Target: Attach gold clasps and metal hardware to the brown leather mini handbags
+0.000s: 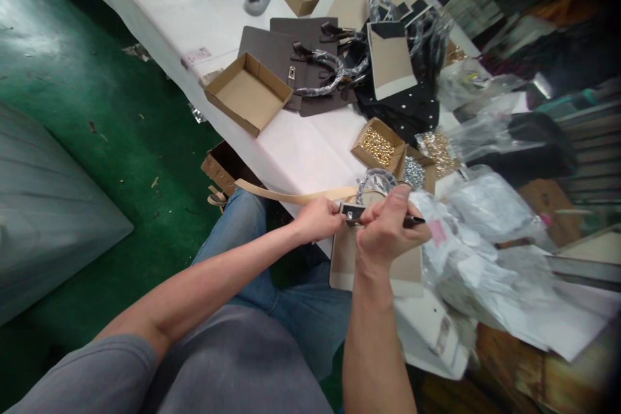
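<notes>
My left hand [320, 218] pinches the end of a dark strip with a small metal fitting [350, 215], at the top of a beige bag panel [343, 265]. Closed in a fist just to its right, my right hand [391, 226] grips a slim dark tool [413, 222]; its working end is hidden by the fingers, so I cannot tell its exact kind. A plastic-wrapped handle [376, 180] stands behind both hands. From beside my left hand a tan strap [286, 196] runs left over the table edge.
Beyond my hands are a box of gold hardware [377, 146], silver pieces [414, 173] and a cardboard tray [250, 94]. Dark bag panels [264, 45] with wrapped handles lie farther back. Clear plastic bags [499, 207] crowd the right. The white table's edge [160, 45] borders the green floor.
</notes>
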Demonstrator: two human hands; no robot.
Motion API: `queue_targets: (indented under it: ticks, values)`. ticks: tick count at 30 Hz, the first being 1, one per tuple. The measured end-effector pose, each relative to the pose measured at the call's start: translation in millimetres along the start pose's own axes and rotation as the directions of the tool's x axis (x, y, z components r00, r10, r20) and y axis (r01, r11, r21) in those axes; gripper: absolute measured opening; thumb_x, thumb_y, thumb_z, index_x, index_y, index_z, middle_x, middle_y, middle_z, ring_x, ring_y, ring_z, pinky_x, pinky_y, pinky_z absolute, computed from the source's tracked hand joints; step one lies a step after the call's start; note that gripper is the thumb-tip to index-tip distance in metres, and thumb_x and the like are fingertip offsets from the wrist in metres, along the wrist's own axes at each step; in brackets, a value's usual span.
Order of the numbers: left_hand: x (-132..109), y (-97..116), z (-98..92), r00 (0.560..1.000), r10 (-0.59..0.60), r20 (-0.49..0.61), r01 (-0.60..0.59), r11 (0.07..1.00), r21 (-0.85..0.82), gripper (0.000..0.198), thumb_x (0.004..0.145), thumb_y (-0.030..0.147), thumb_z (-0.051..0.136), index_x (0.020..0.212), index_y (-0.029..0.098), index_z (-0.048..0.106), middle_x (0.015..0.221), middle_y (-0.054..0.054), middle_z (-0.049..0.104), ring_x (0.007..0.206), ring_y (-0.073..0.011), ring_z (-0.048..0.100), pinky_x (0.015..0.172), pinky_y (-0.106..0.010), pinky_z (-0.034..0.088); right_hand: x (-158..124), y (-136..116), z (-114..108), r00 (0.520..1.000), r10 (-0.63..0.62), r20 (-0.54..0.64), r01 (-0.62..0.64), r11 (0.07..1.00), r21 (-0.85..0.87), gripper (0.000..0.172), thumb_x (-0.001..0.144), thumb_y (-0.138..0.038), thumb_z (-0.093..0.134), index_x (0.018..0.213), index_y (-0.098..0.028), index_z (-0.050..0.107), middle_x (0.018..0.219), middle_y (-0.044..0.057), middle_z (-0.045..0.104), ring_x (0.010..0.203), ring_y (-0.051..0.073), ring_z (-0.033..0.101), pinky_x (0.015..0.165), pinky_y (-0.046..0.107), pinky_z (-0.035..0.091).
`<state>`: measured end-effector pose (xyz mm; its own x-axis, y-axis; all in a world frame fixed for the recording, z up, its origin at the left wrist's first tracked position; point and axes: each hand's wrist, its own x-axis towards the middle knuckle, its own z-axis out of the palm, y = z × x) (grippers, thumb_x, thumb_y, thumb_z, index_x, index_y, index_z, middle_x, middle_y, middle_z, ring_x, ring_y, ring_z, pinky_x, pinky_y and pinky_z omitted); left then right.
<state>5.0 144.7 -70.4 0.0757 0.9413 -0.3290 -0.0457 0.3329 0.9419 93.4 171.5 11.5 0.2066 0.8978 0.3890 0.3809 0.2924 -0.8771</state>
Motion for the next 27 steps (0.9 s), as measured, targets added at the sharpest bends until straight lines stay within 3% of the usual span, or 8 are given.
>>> queue_targets:
  ticks: [5,10,14,18,21,27]
  values:
    - [-0.6,7.1,-0.9,0.999,-0.035,-0.026,0.036,0.998,0.053,0.032,0.097,0.029,0.07,0.066,0.019,0.066,0.05,0.002,0.051,0.047,-0.0146,0.05,0.051,-0.026,0.032,12.7,4.8,1.1,0.997,0.066,0.045,-0.071,0.99,0.122,0.065,0.105,-0.061,0.074,0.061,-0.026,0.043,0.053,-0.006,0.038,0.042,0.009,0.039,0.038,0.025,0.037]
    - [1.5,13.4,1.9,0.997,-0.076,-0.004,0.076,0.997,0.022,0.034,0.098,0.029,0.071,0.067,0.019,0.063,0.052,0.001,0.056,0.046,-0.014,0.051,0.049,-0.025,0.033,35.2,-0.2,-21.7,0.981,0.101,0.165,-0.151,0.933,0.327,0.069,0.104,-0.057,0.078,0.063,-0.026,0.033,0.054,-0.011,0.026,0.041,0.006,0.025,0.036,0.022,0.027]
    - [3.8,28.7,4.9,0.996,-0.002,0.09,0.005,0.999,-0.032,0.034,0.103,0.033,0.068,0.071,0.019,0.064,0.061,-0.002,0.066,0.047,-0.0153,0.059,0.049,-0.023,0.04,44.5,-10.8,-45.3,0.995,0.029,0.091,-0.06,0.933,0.356,0.066,0.106,-0.047,0.078,0.062,-0.025,0.034,0.054,-0.011,0.026,0.041,0.006,0.023,0.037,0.023,0.023]
    - [13.9,46.0,7.5,0.996,-0.022,0.081,0.01,0.99,0.142,0.036,0.104,0.036,0.068,0.074,0.017,0.068,0.06,-0.005,0.067,0.05,-0.018,0.063,0.053,-0.026,0.047,49.2,-11.2,-54.7,1.0,-0.008,0.02,0.0,0.93,0.368,0.067,0.106,-0.049,0.079,0.061,-0.025,0.035,0.054,-0.011,0.027,0.04,0.005,0.024,0.037,0.023,0.022]
    - [22.4,53.0,11.1,0.999,-0.03,-0.013,0.032,0.958,0.286,0.034,0.103,0.037,0.07,0.077,0.015,0.074,0.063,-0.009,0.07,0.06,-0.0213,0.07,0.062,-0.027,0.052,55.5,-3.0,-51.3,1.0,-0.006,-0.003,0.007,0.922,0.388,0.067,0.105,-0.051,0.079,0.061,-0.025,0.036,0.053,-0.011,0.027,0.039,0.005,0.025,0.036,0.023,0.022]
    - [25.8,58.8,21.3,0.999,0.032,-0.037,-0.011,0.892,0.452,0.033,0.103,0.035,0.069,0.079,0.015,0.08,0.078,-0.016,0.08,0.081,-0.027,0.079,0.077,-0.03,0.058,65.6,15.5,-32.8,0.997,0.022,-0.069,0.005,0.926,0.379,0.064,0.103,-0.054,0.079,0.064,-0.027,0.036,0.055,-0.011,0.029,0.04,0.006,0.031,0.035,0.023,0.028]
